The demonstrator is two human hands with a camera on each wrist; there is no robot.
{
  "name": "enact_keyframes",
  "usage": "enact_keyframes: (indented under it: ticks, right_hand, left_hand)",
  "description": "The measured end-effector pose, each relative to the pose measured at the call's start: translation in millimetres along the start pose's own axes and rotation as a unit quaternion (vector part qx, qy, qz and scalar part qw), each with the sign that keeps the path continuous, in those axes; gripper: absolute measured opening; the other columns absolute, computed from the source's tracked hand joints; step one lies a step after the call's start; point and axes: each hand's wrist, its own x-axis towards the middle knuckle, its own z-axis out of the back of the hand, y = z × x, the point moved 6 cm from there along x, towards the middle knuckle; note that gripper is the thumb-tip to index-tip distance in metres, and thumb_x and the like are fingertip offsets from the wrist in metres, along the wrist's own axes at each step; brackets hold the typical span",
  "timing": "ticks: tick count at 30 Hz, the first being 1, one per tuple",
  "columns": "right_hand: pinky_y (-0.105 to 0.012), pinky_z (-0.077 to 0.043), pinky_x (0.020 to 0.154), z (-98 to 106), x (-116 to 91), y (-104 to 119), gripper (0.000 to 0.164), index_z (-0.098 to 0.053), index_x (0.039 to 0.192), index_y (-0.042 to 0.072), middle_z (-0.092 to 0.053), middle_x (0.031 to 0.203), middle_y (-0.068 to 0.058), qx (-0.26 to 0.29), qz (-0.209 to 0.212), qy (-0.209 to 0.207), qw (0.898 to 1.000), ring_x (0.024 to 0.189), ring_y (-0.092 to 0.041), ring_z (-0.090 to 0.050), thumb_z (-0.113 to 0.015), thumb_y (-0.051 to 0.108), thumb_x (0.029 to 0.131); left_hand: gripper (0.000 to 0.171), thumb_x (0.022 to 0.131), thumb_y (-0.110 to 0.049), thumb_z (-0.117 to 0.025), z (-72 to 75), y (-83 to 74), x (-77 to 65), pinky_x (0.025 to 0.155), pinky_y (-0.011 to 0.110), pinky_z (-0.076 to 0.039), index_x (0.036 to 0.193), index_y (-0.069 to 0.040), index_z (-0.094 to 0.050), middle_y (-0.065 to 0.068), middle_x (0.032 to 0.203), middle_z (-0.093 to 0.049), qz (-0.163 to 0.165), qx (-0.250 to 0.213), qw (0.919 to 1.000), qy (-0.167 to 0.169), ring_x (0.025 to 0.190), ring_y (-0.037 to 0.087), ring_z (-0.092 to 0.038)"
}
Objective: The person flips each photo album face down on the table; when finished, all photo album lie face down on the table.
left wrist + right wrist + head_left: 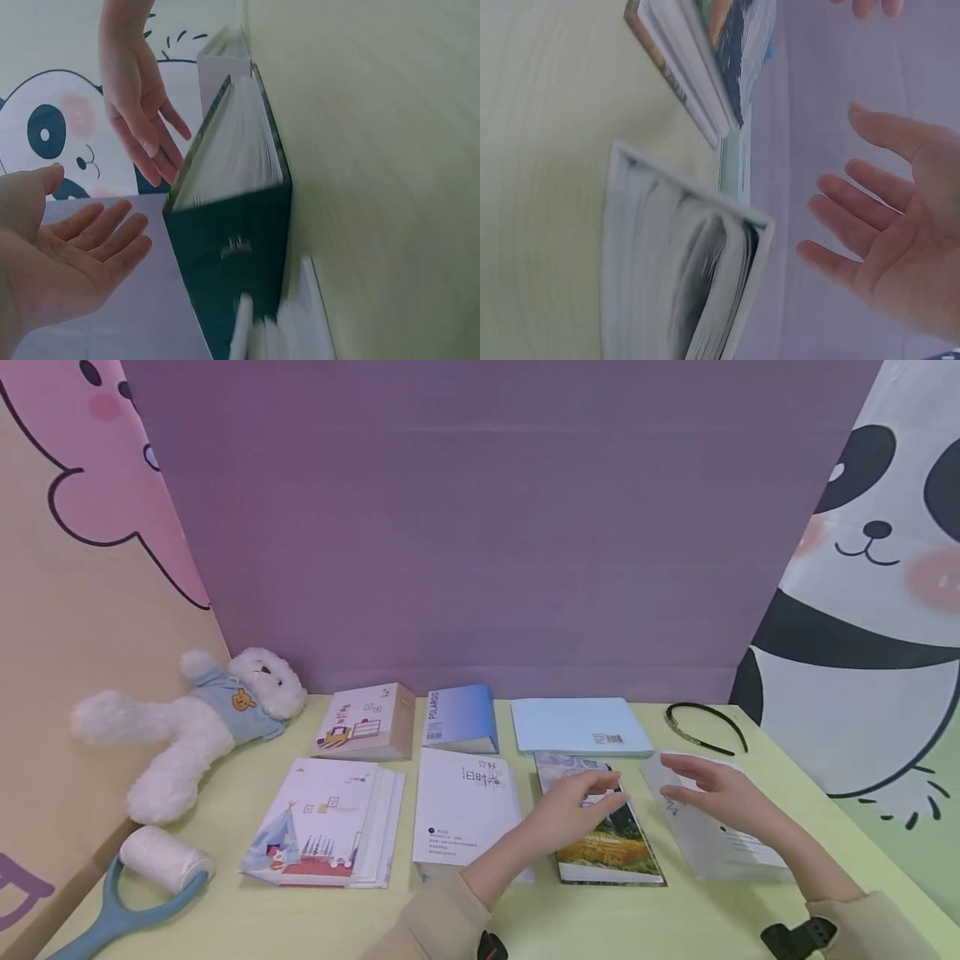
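The left hand (567,811), relaxed and holding nothing, hangs over the landscape-covered book (611,853); the right hand (726,795), equally loose and free, is above the white book (723,862) beside it on the table (292,927). Gripping both covers together should keep pages from fanning.

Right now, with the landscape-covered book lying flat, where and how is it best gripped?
Probably by its green spine, with the left hand coming from the book's left: the closed binding faces that way, while the near end leaves the pages exposed. Since the landscape-covered book lies flat, the right hand could press in from the opposite side.
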Motion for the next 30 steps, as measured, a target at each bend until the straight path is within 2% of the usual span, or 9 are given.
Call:
enact_keyframes:
  ticks: [8,12,15,20,22,24,26,29,30]
  right_hand:
    - [-0.054,-0.047,0.091,3,-15,-27,0.065,-0.043,0.138,-0.001,-0.045,0.138,-0.026,0.003,-0.041,0.035,0.999,0.123,-0.047,-0.044,-0.062,0.036,0.089]
    - [-0.038,-0.053,0.085,3,-29,-41,0.067,-0.044,0.136,-0.002,-0.047,0.136,-0.026,-0.008,-0.046,0.041,0.998,0.119,-0.045,-0.049,-0.067,0.037,0.086]
    - [-0.028,-0.052,0.08,3,-39,-49,0.066,-0.047,0.135,0.0,-0.051,0.133,-0.025,-0.033,-0.053,0.046,0.997,0.115,-0.034,-0.056,-0.069,0.036,0.084]
    - [-0.045,-0.05,0.085,0,-48,-56,0.065,-0.047,0.135,0.001,-0.048,0.134,-0.027,-0.034,-0.061,0.056,0.996,0.116,-0.031,-0.052,-0.07,0.034,0.083]
    - [-0.039,-0.05,0.086,-1,-49,-57,0.065,-0.047,0.135,0.002,-0.046,0.136,-0.027,-0.023,-0.057,0.047,0.997,0.119,-0.021,-0.051,-0.071,0.032,0.082]
    - [-0.025,-0.047,0.085,-4,-50,-57,0.068,-0.045,0.136,0.001,-0.044,0.137,-0.027,0.003,-0.044,0.044,0.998,0.118,0.0,-0.046,-0.073,0.028,0.081]
    - [-0.012,-0.042,0.08,-8,-52,-57,0.072,-0.04,0.137,-0.001,-0.041,0.139,-0.023,0.032,-0.029,0.048,0.998,0.109,0.017,-0.037,-0.075,0.024,0.079]
    - [-0.007,-0.039,0.077,-14,-55,-55,0.079,-0.033,0.137,-0.008,-0.034,0.138,-0.011,0.073,0.005,0.059,0.996,0.101,0.023,-0.029,-0.077,0.015,0.075]
    - [-0.006,-0.038,0.077,-14,-56,-55,0.08,-0.034,0.136,-0.01,-0.032,0.138,-0.001,0.071,0.018,0.055,0.996,0.1,0.023,-0.028,-0.078,0.013,0.073]
  left_hand:
    - [0.042,0.097,-0.041,-0.048,-31.5,-8.8,17.2,0.092,0.023,-0.048,0.135,-0.024,-0.05,-0.013,0.132,-0.055,0.004,0.045,0.9989,0.014,0.12,0.004,-0.052]
    - [0.04,0.098,-0.038,-0.048,-50.3,-6.8,26.0,0.09,0.021,-0.048,0.135,-0.023,-0.051,-0.012,0.13,-0.056,0.003,0.042,0.9987,0.028,0.116,0.003,-0.054]
    - [0.039,0.098,-0.035,-0.048,-64.6,-7.3,35.1,0.087,0.017,-0.048,0.133,-0.02,-0.053,-0.01,0.127,-0.059,-0.003,0.015,0.9991,0.04,0.112,0.003,-0.057]
    - [0.037,0.098,-0.036,-0.047,-83.0,-7.3,47.1,0.084,0.016,-0.047,0.131,-0.021,-0.055,-0.01,0.125,-0.06,0.006,-0.008,0.9978,0.065,0.109,0.003,-0.058]
    - [0.036,0.098,-0.035,-0.048,-86.4,-5.6,50.1,0.083,0.015,-0.047,0.131,-0.022,-0.056,-0.011,0.123,-0.061,0.01,0.006,0.9979,0.064,0.108,0.003,-0.058]
    - [0.035,0.098,-0.034,-0.048,-88.7,-2.0,52.1,0.082,0.016,-0.048,0.129,-0.021,-0.057,-0.01,0.121,-0.062,0.019,0.015,0.998,0.059,0.108,0.002,-0.058]
    - [0.034,0.097,-0.033,-0.049,-90.5,2.1,53.6,0.081,0.015,-0.047,0.128,-0.021,-0.059,-0.01,0.118,-0.064,0.025,0.028,0.998,0.051,0.106,0.002,-0.058]
    - [0.033,0.097,-0.033,-0.049,-95.6,7.1,54.8,0.081,0.015,-0.047,0.126,-0.019,-0.06,-0.01,0.116,-0.064,0.039,0.033,0.9973,0.053,0.105,0.002,-0.058]
    - [0.033,0.097,-0.033,-0.049,-98.3,7.7,55.3,0.081,0.015,-0.047,0.126,-0.02,-0.06,-0.01,0.116,-0.064,0.043,0.036,0.9967,0.059,0.105,0.002,-0.058]
